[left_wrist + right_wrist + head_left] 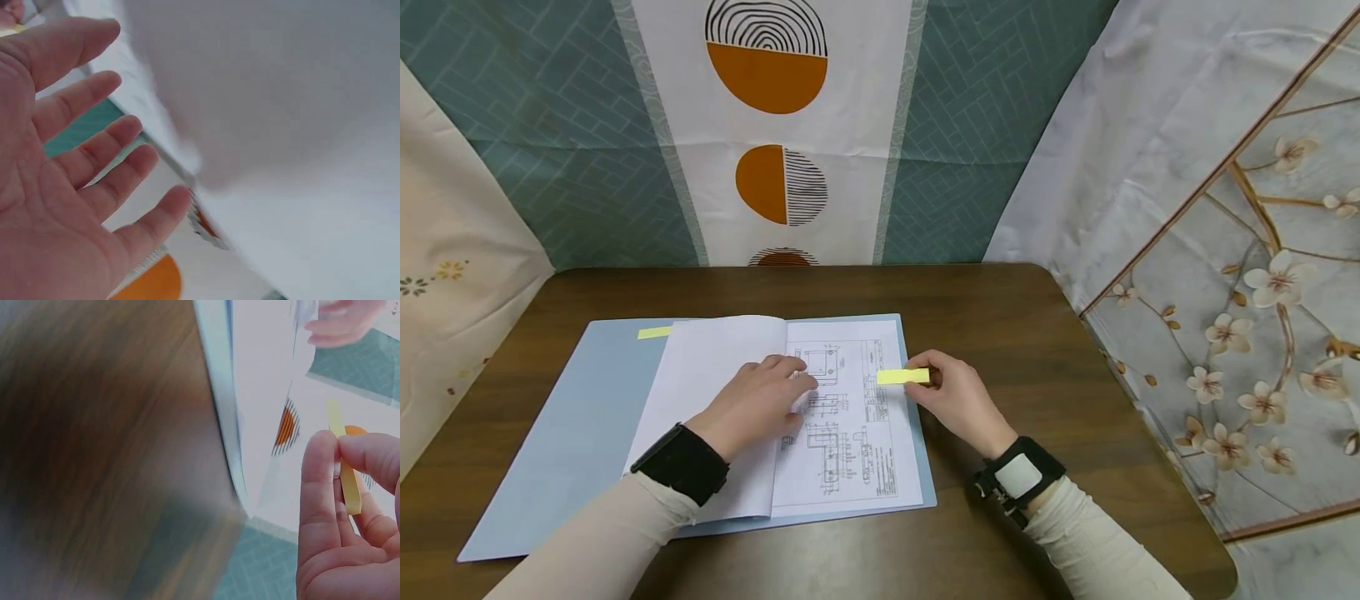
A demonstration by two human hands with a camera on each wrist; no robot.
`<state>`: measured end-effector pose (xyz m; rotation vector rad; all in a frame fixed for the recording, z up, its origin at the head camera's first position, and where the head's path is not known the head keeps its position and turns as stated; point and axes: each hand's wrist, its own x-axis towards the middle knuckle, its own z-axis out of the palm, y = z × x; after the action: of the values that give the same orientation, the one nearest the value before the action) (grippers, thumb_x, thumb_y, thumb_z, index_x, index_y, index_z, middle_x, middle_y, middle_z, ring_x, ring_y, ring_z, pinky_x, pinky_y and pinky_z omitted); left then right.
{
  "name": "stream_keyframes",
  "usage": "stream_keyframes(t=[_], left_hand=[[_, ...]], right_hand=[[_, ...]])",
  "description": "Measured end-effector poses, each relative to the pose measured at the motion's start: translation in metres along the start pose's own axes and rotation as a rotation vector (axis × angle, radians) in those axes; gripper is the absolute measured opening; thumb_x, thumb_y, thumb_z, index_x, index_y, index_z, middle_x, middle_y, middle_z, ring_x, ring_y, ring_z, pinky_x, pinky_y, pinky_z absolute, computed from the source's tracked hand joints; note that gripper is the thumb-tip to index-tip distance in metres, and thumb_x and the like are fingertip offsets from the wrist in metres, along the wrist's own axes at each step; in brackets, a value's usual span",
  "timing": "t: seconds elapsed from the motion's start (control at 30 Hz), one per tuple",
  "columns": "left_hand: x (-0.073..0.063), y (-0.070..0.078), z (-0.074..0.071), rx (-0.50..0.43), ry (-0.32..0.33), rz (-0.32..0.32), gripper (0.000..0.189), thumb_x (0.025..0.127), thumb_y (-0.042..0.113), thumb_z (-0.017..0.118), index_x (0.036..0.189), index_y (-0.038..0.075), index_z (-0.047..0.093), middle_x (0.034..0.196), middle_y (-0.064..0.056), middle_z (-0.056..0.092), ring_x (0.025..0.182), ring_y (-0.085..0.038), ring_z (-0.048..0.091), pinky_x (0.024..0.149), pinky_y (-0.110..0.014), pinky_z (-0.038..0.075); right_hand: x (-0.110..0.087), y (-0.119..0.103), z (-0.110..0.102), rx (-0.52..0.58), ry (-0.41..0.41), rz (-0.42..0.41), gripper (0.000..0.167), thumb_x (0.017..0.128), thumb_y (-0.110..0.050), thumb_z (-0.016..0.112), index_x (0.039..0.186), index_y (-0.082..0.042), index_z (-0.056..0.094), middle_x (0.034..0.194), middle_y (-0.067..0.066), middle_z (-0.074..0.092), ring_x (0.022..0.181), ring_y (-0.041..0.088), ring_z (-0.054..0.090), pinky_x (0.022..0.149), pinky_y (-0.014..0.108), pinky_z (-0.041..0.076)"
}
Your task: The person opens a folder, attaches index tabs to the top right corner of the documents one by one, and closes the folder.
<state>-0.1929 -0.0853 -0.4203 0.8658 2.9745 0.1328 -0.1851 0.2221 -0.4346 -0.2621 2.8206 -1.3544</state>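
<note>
A light blue folder (565, 425) lies spread on the table, holding white sheets. On its right side is a sheet with a technical drawing (880, 417); a blank white page (722, 350) is turned toward the left. My left hand (752, 400) is over the fold between these pages, fingers relaxed and apart, as the left wrist view also shows. Just past the drawing's right edge, my right hand (958, 400) pinches a narrow yellow sticky note (901, 377) between thumb and fingertips. Part of this note (351, 487) sticks out beyond the fingers in the right wrist view.
Another yellow sticky strip (654, 332) shows at the top of the folder, beside the turned page. The brown wooden table (985, 325) has rounded corners. Patterned cloth (820, 125) hangs behind it, and a flowered cloth (1240, 333) is on the right.
</note>
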Motion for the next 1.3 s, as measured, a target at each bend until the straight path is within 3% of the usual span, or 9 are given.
stream_keyframes(t=[0.13,0.33,0.6,0.97,1.3], left_hand=[[0.005,0.018,-0.011,-0.004,0.069,0.031,0.048,0.089,0.022,0.095,0.133,0.014,0.078,0.14,-0.013,0.071,0.132,-0.038,0.063,0.113,-0.061,0.049],[0.023,0.045,-0.019,-0.126,0.2,0.156,0.038,0.09,0.02,0.095,0.122,0.014,0.077,0.123,-0.007,0.075,0.107,-0.026,0.071,0.094,-0.042,0.063],[0.035,0.048,-0.009,-0.223,0.315,0.223,0.032,0.088,0.019,0.097,0.11,0.016,0.074,0.113,-0.001,0.074,0.096,-0.02,0.069,0.081,-0.034,0.061],[0.036,0.049,-0.015,-0.288,0.352,0.213,0.027,0.087,0.017,0.097,0.101,0.016,0.074,0.094,0.005,0.073,0.081,-0.013,0.064,0.075,-0.032,0.057],[0.036,0.048,-0.017,-0.341,0.324,0.218,0.025,0.087,0.017,0.097,0.102,0.016,0.076,0.093,0.007,0.072,0.081,-0.011,0.065,0.077,-0.031,0.058]], right_hand=[[0.0,-0.005,0.006,0.034,-0.029,-0.007,0.031,0.097,-0.009,0.087,0.125,-0.011,0.076,0.121,0.006,0.075,0.092,0.024,0.068,0.075,0.031,0.06],[0.0,-0.012,0.011,0.04,-0.04,-0.021,0.03,0.096,-0.012,0.088,0.125,-0.014,0.077,0.116,0.003,0.076,0.09,0.023,0.067,0.076,0.033,0.06],[0.0,-0.024,0.013,0.07,-0.044,-0.043,0.029,0.096,-0.016,0.089,0.122,-0.015,0.076,0.101,-0.001,0.073,0.084,0.02,0.064,0.069,0.03,0.052],[-0.003,-0.025,0.003,0.179,-0.112,-0.064,0.034,0.097,-0.016,0.088,0.127,-0.009,0.073,0.099,-0.001,0.08,0.09,0.015,0.08,0.091,0.039,0.063],[-0.003,-0.022,0.0,0.199,-0.124,-0.081,0.032,0.097,-0.015,0.088,0.125,-0.008,0.075,0.099,0.0,0.081,0.09,0.021,0.08,0.088,0.035,0.064]])
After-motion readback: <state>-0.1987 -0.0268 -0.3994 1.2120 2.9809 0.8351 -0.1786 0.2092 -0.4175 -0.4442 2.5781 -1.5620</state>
